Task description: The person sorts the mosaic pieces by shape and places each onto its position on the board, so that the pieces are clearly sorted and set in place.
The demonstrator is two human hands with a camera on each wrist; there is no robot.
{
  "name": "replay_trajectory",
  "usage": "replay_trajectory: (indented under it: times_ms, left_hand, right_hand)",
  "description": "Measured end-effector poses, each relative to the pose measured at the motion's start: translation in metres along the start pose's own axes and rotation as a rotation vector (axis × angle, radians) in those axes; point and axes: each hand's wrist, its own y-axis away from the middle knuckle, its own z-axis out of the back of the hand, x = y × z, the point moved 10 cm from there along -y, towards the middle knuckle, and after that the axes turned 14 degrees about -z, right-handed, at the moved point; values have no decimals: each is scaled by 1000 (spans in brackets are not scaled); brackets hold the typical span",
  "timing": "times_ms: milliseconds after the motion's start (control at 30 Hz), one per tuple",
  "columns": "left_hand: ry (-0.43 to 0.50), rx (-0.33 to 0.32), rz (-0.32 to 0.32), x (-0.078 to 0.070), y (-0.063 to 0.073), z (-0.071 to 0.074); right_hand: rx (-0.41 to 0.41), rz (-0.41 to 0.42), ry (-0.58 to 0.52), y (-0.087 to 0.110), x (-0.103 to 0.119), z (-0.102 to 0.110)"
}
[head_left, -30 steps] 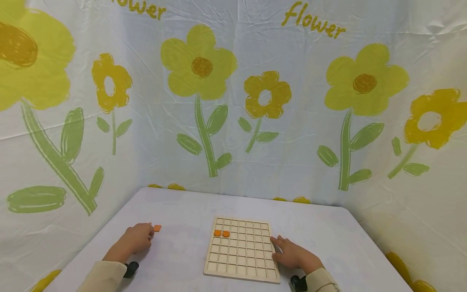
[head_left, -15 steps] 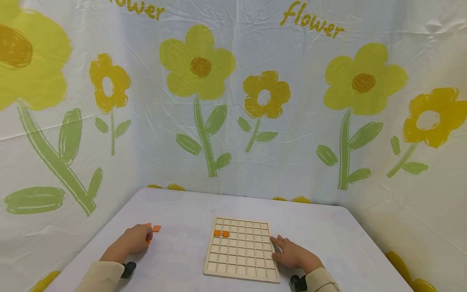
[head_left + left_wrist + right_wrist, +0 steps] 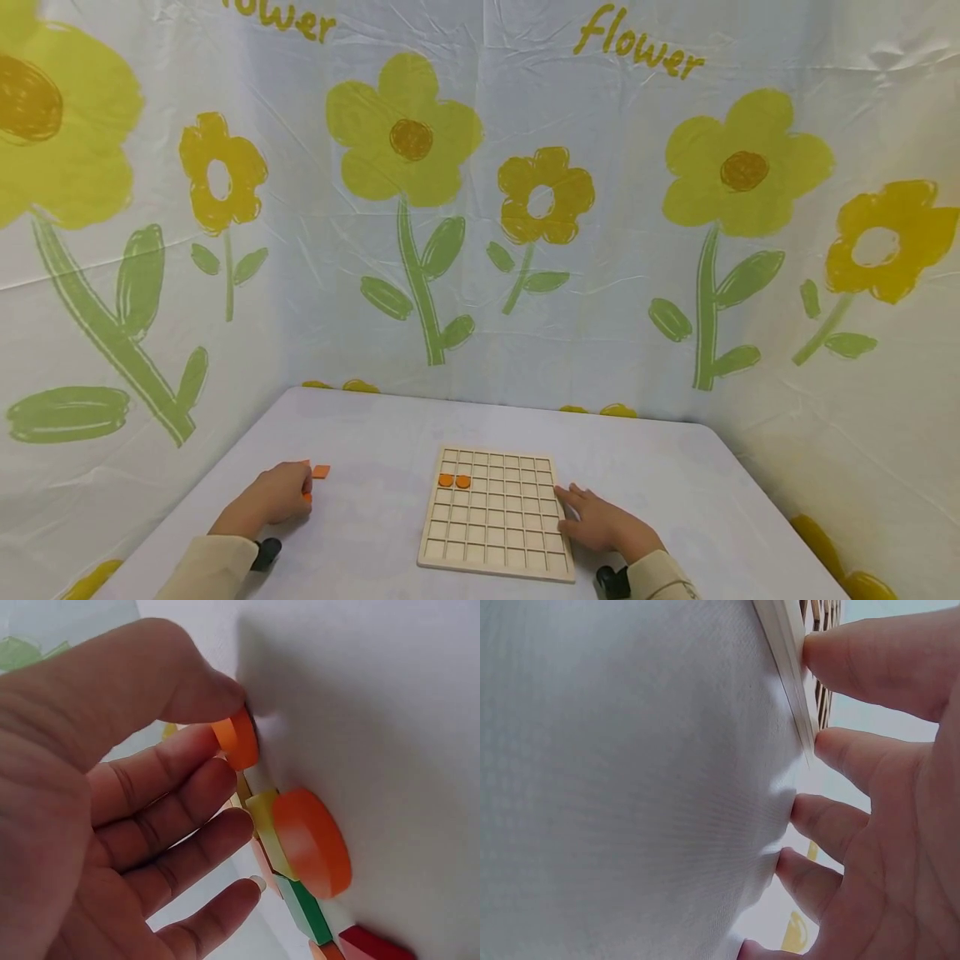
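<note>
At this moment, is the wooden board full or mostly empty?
Mostly empty: the board holds only two orange discs, at its left.

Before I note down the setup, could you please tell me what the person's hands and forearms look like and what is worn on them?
The left hand and right hand are ungloved. The left sleeve and right sleeve are plain cream. A small, rounded left black device and a similar right black device sit by the wrists; no cables show.
</note>
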Motion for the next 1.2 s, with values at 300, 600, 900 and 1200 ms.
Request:
replay_trajectory:
  times_ms: [300, 600, 900, 1200]
  left_hand:
    - [109, -65, -50, -14, -4, 4]
    - [109, -68, -89, -37, -13, 6]
    - [108, -26, -74, -53, -20, 2]
    - [90, -51, -146, -79, -34, 5]
  right_hand:
    - [3, 4, 8, 2, 0, 1]
    - [4, 7, 10, 2, 0, 0]
    - [6, -6, 2, -1, 0, -1]
    - [9, -9, 7, -2, -1, -2]
